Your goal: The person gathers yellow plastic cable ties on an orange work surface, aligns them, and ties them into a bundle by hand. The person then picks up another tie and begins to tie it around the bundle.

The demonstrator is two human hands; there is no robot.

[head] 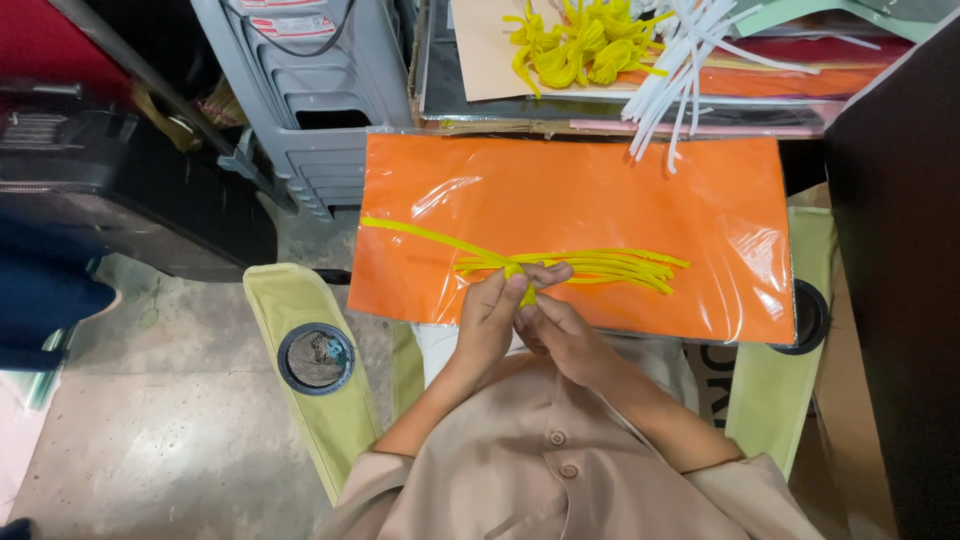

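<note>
A bundle of yellow strips lies across an orange plastic-wrapped sheet resting on my lap. My left hand pinches the bundle where the strips are gathered, fingers closed around that point. My right hand sits just below and to the right, its fingers also gripping the short end of the yellow bundle. One long yellow strip trails off to the left over the orange sheet.
Finished yellow strip knots and loose white strips lie on sheets at the top. A grey stack of plastic stools stands upper left. Green chair arms with cup holders flank me. A dark panel is at right.
</note>
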